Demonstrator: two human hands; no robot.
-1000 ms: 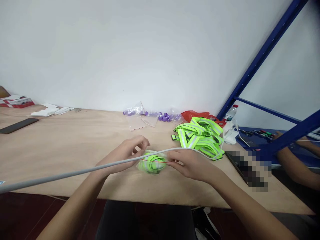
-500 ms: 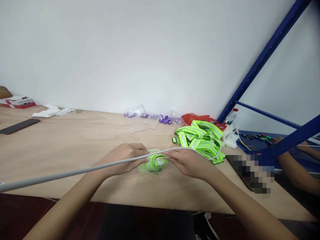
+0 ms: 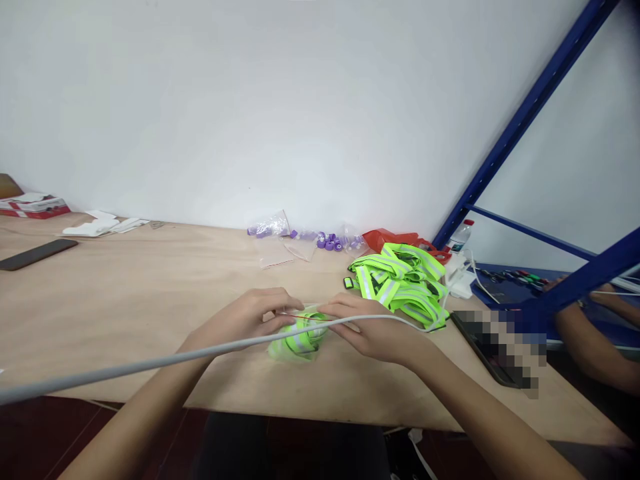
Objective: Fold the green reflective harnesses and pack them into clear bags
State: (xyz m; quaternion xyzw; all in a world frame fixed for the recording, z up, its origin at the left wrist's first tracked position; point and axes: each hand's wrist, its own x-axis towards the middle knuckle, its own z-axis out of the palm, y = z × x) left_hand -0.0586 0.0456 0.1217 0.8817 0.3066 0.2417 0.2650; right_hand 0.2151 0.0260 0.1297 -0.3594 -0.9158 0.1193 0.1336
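In the head view, one fluorescent yellow-green strap (image 3: 303,345) is already coiled and lies inside a clear zip bag (image 3: 285,350), at or just above the near part of the tabletop (image 3: 150,293); whether the bag's mouth is sealed along its red line (image 3: 306,317) I cannot tell; the heap of reflective straps (image 3: 397,268), beyond the bag and to its right, lies loose, neither coiled nor bagged.

The left hand (image 3: 253,317), at the bag's left, holds that end of the mouth in a rather loose grip; the right hand (image 3: 373,330), at the bag's right, has its thumb and fingers closed on the other end.

Counted: one bag with one coil between the hands; one heap, its straps too tangled to number; one grey cable (image 3: 150,365) crossing in front of the bag; one red plastic bag (image 3: 393,238) and one red-capped bottle (image 3: 460,238), both beyond the zip bag to the right; at least two clear bags with purple pieces (image 3: 270,227) straight beyond it, and beside them a small cluster of purple rolls (image 3: 329,241), too small to count surely; one dark flat slab (image 3: 39,254) far to its left; another person's arm (image 3: 590,333), partly hidden, well off to its right.
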